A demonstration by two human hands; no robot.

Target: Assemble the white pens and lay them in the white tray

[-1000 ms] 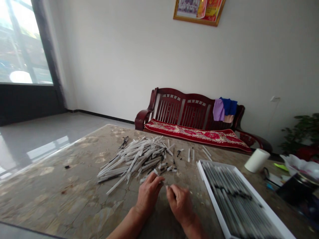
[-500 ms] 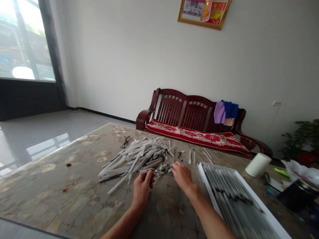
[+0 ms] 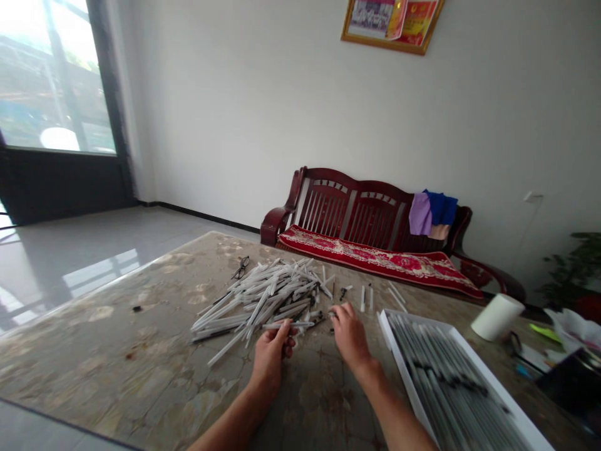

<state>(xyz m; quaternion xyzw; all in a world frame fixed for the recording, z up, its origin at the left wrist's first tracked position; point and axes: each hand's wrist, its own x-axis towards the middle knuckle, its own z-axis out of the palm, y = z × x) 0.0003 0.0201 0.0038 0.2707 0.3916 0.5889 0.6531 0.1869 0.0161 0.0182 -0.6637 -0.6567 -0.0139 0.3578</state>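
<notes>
Far left, glazed door (image 3: 56,81) with dark lower panel, glossy tiled floor (image 3: 79,263) beyond the table. Marble-topped table (image 3: 117,319) fills the near scene. Wire-framed eyeglasses (image 3: 241,268) lie at the far edge of the heap of white plastic sticks (image 3: 258,300), which is a loose criss-cross, mixed with some dark pieces, long axes mostly running near-left to far-right. Left hand (image 3: 270,357) is closed on one white plastic stick (image 3: 288,325), which lies roughly level, left to right, across the near edge of the heap, its right end pointing at the right hand. Right hand (image 3: 350,335) is apart from the left, just beside it, fingers (image 3: 339,311) curled down at the heap's near-right edge; cannot tell if they hold anything. The heap is mostly far and left of both hands, left hand nearer its middle, right hand nearer the tray. Few loose white pieces (image 3: 362,299) sit far of the right hand. Right of that, white tray (image 3: 402,376) packed with long thin rods, lying near-to-far. Beyond it, white paper roll (image 3: 498,317) upright on the table. Far wall: dark red wooden bench (image 3: 328,207) with red cushion (image 3: 375,260), framed picture (image 3: 392,25) above
</notes>
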